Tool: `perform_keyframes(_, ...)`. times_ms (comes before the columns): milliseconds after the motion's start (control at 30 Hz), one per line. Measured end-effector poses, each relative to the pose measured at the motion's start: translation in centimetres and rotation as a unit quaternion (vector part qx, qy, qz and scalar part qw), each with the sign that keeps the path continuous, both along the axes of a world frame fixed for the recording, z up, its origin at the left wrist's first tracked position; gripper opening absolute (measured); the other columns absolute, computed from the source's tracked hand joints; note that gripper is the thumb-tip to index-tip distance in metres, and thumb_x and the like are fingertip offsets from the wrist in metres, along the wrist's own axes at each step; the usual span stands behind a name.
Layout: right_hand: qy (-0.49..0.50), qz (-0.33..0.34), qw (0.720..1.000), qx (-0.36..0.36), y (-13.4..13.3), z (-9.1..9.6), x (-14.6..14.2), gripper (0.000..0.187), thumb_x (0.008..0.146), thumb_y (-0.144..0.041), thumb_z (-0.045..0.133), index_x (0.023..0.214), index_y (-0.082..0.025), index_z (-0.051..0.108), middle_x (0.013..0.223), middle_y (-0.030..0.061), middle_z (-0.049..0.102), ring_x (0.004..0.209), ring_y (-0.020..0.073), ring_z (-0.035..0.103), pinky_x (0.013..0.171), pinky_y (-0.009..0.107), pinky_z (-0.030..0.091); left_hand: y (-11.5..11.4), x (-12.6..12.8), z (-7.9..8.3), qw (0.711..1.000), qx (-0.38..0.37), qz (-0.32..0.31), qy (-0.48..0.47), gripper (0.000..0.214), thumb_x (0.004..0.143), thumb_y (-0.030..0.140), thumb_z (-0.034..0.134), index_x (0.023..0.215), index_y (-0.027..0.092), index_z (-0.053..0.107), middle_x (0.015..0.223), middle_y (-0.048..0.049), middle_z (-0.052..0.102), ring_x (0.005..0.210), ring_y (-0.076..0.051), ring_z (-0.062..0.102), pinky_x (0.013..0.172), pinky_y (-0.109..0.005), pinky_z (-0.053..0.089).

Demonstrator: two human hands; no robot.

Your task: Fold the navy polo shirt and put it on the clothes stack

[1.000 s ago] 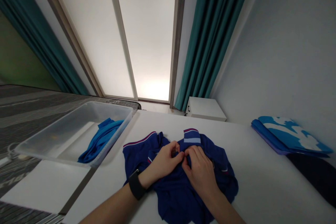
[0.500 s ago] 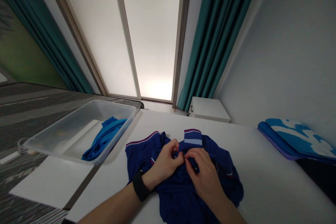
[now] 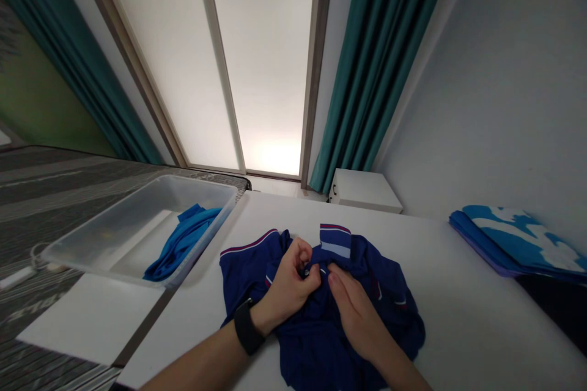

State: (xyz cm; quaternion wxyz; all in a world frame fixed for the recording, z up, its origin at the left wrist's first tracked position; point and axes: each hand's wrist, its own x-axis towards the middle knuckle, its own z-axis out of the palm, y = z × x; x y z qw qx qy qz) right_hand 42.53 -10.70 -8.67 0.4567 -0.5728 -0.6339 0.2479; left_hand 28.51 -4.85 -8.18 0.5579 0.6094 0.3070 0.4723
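To the right of the see-through plastic tub (image 3: pixel 197 192), a dark blue cloth shirt with striped edges (image 3: pixel 307 345) lies bunched up. The left hand (image 3: pixel 288 281), nearer the tub, has curled fingers. The right hand (image 3: pixel 355 311), farther from it, has its fingers pressed together. I can't tell if either pinches cloth. Best to hold the tub side still and work the other side gently.

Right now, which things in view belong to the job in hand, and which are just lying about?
In use:
dark blue garment
left hand and right hand, both at it
white table under it

Apparently just lying about:
clear bin
bright blue cloth inside it
folded fabric stack at right
white cabinet beyond the table
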Motion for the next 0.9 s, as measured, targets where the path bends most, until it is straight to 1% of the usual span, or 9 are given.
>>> perform_keyframes(133, 0.089, 0.000, 0.994, -0.057, 0.2, 0.1, -0.2, 0.041, 0.093, -0.053, 0.043, 0.089, -0.020, 0.067, 0.088, 0.0054, 0.070, 0.086, 0.0217, 0.065, 0.078, 0.031, 0.053, -0.2, 0.2, 0.0, 0.999, -0.015, -0.034, -0.021, 0.025, 0.080, 0.023, 0.059, 0.090, 0.024, 0.036, 0.072, 0.0074, 0.041, 0.062, -0.009, 0.038, 0.059, -0.020, 0.034)
perform_keyframes(233, 0.106, -0.003, 0.993, -0.058, 0.5, 0.3, -0.3, 0.042, 0.090, -0.056, 0.047, 0.075, -0.020, 0.061, 0.075, 0.0025, 0.064, 0.073, 0.0189, 0.061, 0.070, 0.027, 0.051, -0.4, 0.3, 0.1, 0.998, -0.026, -0.052, -0.029, 0.026, 0.081, 0.025, 0.060, 0.091, 0.024, 0.036, 0.071, 0.0074, 0.043, 0.062, -0.009, 0.039, 0.060, -0.020, 0.034)
perform_keyframes(300, 0.106, -0.003, 0.993, -0.060, 0.7, 0.4, -0.4, 0.043, 0.090, -0.057, 0.047, 0.073, -0.020, 0.058, 0.071, 0.0013, 0.061, 0.069, 0.0180, 0.059, 0.068, 0.027, 0.050, -0.5, 0.4, 0.2, 0.997, -0.038, -0.056, -0.048, 0.027, 0.082, 0.027, 0.060, 0.091, 0.024, 0.035, 0.071, 0.0075, 0.044, 0.061, -0.008, 0.040, 0.060, -0.020, 0.034)
perform_keyframes(433, 0.101, 0.033, 0.992, -0.066, 0.8, 0.0, -0.5, 0.044, 0.093, -0.057, 0.042, 0.082, -0.019, 0.062, 0.077, 0.0031, 0.064, 0.073, 0.0187, 0.060, 0.073, 0.028, 0.051, -0.6, 0.5, 0.5, 0.993, -0.069, -0.056, -0.075, 0.029, 0.083, 0.029, 0.061, 0.091, 0.024, 0.034, 0.070, 0.0078, 0.047, 0.059, -0.007, 0.040, 0.058, -0.019, 0.034)
perform_keyframes(567, 0.109, -0.026, 0.992, -0.053, 0.5, -0.5, -0.2, 0.045, 0.089, -0.061, 0.046, 0.090, -0.021, 0.065, 0.090, 0.0063, 0.068, 0.087, 0.0225, 0.062, 0.080, 0.031, 0.051, -0.7, 0.6, 0.5, 0.994, -0.071, -0.056, -0.060, 0.028, 0.083, 0.031, 0.061, 0.093, 0.024, 0.035, 0.072, 0.0070, 0.048, 0.062, -0.008, 0.044, 0.061, -0.020, 0.036)
perform_keyframes(633, 0.114, -0.028, 0.991, -0.057, 0.4, -0.4, -0.2, 0.044, 0.089, -0.060, 0.046, 0.085, -0.021, 0.064, 0.086, 0.0054, 0.068, 0.085, 0.0222, 0.062, 0.077, 0.030, 0.051, -0.7, 0.5, 0.3, 0.996, -0.051, -0.050, -0.045, 0.027, 0.082, 0.029, 0.061, 0.093, 0.024, 0.036, 0.074, 0.0063, 0.048, 0.066, -0.009, 0.046, 0.064, -0.021, 0.038)
perform_keyframes(700, 0.110, -0.003, 0.992, -0.066, 0.4, 0.0, -0.2, 0.043, 0.091, -0.056, 0.044, 0.075, -0.020, 0.060, 0.074, 0.0027, 0.064, 0.073, 0.0192, 0.060, 0.068, 0.027, 0.050, -0.7, 0.4, 0.3, 0.998, -0.033, -0.048, -0.032, 0.025, 0.083, 0.026, 0.060, 0.093, 0.024, 0.037, 0.075, 0.0060, 0.047, 0.067, -0.009, 0.045, 0.066, -0.021, 0.038)
perform_keyframes(800, 0.071, 0.007, 0.996, -0.054, 0.6, 0.8, -0.3, 0.044, 0.093, -0.053, 0.041, 0.065, -0.021, 0.051, 0.061, -0.0007, 0.056, 0.058, 0.0149, 0.052, 0.054, 0.024, 0.042, -0.7, 0.4, 0.2, 0.998, -0.025, -0.059, -0.028, 0.023, 0.084, 0.023, 0.057, 0.092, 0.024, 0.036, 0.075, 0.0063, 0.046, 0.066, -0.009, 0.044, 0.064, -0.021, 0.037)
perform_keyframes(900, 0.014, 0.000, 1.000, -0.028, 0.7, 0.9, -0.4, 0.043, 0.094, -0.049, 0.037, 0.063, -0.022, 0.048, 0.058, -0.0011, 0.054, 0.053, 0.0137, 0.048, 0.051, 0.025, 0.036, -0.7, 0.4, 0.2, 0.996, -0.026, -0.071, -0.038, 0.022, 0.084, 0.022, 0.056, 0.093, 0.024, 0.036, 0.075, 0.0063, 0.048, 0.066, -0.009, 0.044, 0.063, -0.021, 0.036)
